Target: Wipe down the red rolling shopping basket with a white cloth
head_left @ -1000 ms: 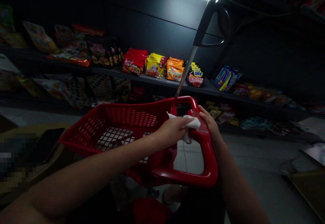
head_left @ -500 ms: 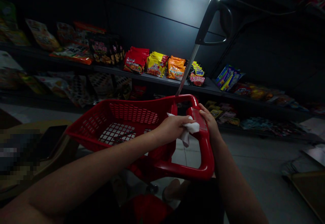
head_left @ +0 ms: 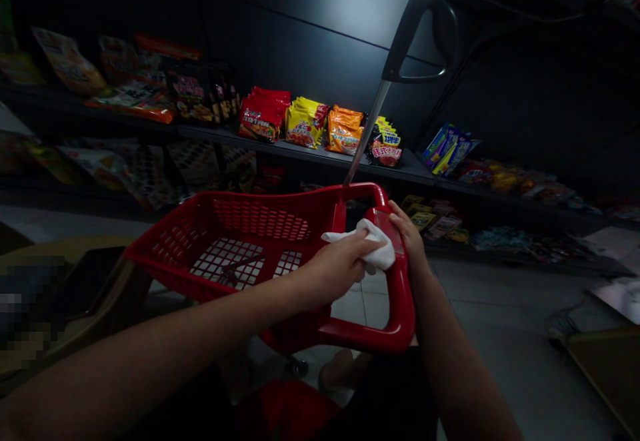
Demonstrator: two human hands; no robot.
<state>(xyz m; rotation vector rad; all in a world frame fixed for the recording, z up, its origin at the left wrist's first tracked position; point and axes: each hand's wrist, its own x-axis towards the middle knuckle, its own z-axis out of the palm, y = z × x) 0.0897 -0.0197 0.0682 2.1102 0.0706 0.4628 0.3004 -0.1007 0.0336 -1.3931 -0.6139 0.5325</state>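
Note:
A red shopping basket with perforated walls and a thick handle loop stands tilted in front of me. My left hand is closed on a white cloth or tissue, which presses against the handle by a grey label patch. From the outer side, my right hand grips the handle; its thumb and fingertips show near the patch, the rest is behind it. A metal pull rod with a black grip rises from the basket's handle end. Something dark and thin lies on the basket's grid floor.
Shelves ahead hold red noodle packs, yellow packs, orange packs and other snack bags. A dark phone-like object rests on a round stool at the left. A brown panel stands at the lower right.
My left hand has shifted with the cloth, which now lies spread flatter against the handle. My right hand keeps its hold. The basket sits slightly further left in view.

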